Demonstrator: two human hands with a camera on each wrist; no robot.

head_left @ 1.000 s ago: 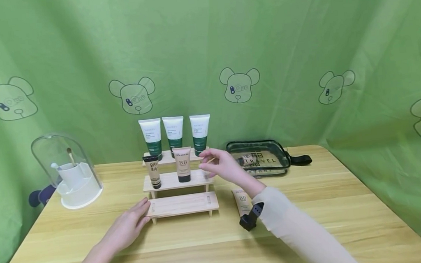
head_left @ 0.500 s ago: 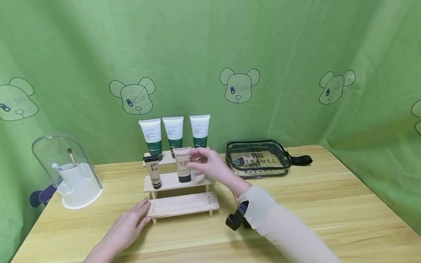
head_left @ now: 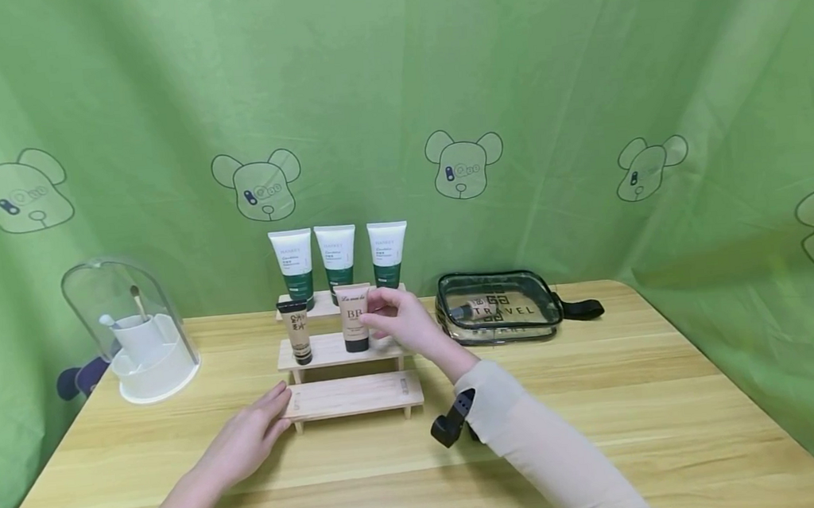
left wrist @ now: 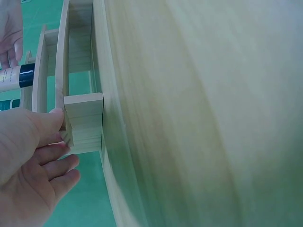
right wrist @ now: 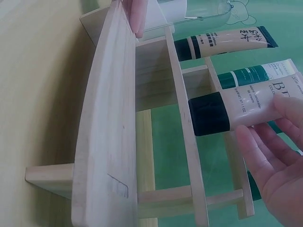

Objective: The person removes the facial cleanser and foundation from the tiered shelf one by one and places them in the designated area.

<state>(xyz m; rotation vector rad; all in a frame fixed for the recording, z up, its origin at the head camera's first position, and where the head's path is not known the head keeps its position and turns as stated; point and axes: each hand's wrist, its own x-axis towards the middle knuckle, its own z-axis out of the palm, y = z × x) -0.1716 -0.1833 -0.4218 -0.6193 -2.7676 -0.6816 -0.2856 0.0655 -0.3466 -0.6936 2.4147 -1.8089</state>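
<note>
- A pink BB tube (head_left: 352,316) stands upright, black cap down, on the middle step (head_left: 327,351) of a wooden stand (head_left: 347,406), its long axis close to vertical, just left of the right hand (head_left: 407,326)
- The right hand is the nearer of the two, at the tube's right edge, pinching it with the thumb on the label side and fingers behind; how firm the hold is cannot be told
- The right forearm slants in from the lower right above the tabletop (head_left: 368,488), a black device (head_left: 448,426) at the wrist
- Well apart from it, the left hand (head_left: 242,438) grips the left end of the bottom step (head_left: 378,388), thumb on one face and fingers curled round the corner; from here the pink tube lies farther back and to the right
- A slimmer dark-capped tube (head_left: 299,338) stands left of the pink one on the same step, a gap between them, with three white-and-green tubes (head_left: 336,253) on the top step behind
</note>
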